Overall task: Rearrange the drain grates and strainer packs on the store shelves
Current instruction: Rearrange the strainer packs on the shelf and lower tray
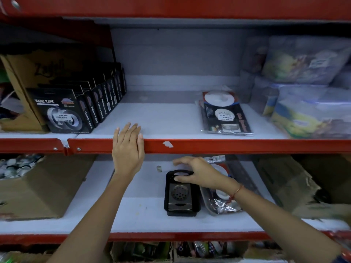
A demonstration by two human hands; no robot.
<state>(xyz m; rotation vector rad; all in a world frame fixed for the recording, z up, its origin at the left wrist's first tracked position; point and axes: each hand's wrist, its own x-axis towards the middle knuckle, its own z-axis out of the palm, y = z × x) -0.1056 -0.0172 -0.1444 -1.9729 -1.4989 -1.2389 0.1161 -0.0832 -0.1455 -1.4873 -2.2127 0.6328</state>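
Right hand (pixel 197 172) hovers with fingers spread over the top of the black drain grate (pixel 180 194) on the lower shelf (pixel 133 215), not gripping. Left hand (pixel 128 149) rests flat, fingers apart, on the upper shelf's red edge (pixel 228 146). Strainer packs (pixel 225 112) lie up there.

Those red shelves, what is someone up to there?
A person is sorting stock. The left hand rests flat on the red edge of the upper shelf. The right hand reaches into the lower shelf and touches the top of a black drain grate pack, beside a plastic strainer pack. Another strainer pack lies on the upper shelf.
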